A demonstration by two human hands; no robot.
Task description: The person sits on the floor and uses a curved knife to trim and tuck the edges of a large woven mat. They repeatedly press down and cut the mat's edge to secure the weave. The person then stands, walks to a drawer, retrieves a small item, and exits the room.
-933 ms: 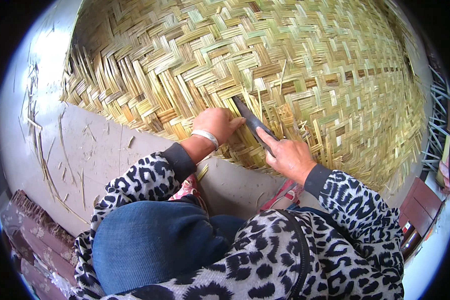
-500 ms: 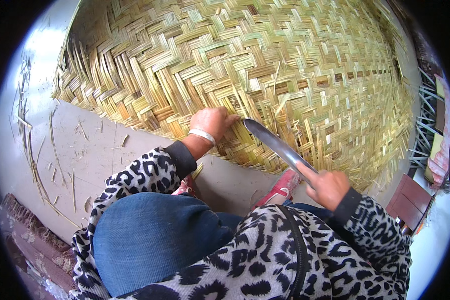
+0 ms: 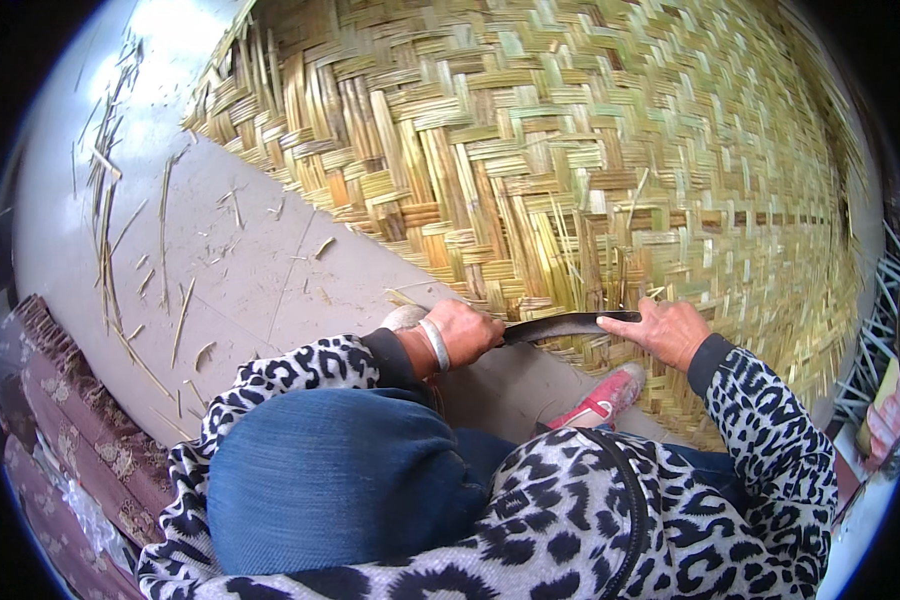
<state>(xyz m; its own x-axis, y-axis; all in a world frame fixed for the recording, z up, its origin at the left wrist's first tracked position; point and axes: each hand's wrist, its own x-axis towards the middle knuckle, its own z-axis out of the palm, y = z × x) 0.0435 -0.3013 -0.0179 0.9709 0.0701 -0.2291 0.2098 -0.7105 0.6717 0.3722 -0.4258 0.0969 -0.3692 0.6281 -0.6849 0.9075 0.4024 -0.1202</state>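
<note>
A long, slightly curved metal blade (image 3: 560,326) lies crosswise at the near edge of a large woven mat (image 3: 530,90) of split straw-coloured strips. My right hand (image 3: 673,330) grips its right end, thumb laid along the metal. My left hand (image 3: 460,332) is closed at the other end, where the tip disappears among my fingers. Just beyond the blade, several loose strips (image 3: 570,255) stand up out of the weave.
Cut scraps of strip (image 3: 175,320) litter the grey floor (image 3: 240,260) on the left. Patterned maroon cloth (image 3: 80,410) lies at lower left. My red shoe (image 3: 610,395) is beside the mat's near edge. Pale blue-green rods (image 3: 870,330) stand at far right.
My left hand has come off the mat's strips, down to the blade's tip. My right hand has turned the blade from slanting to nearly level and drawn it closer. The view has shifted.
</note>
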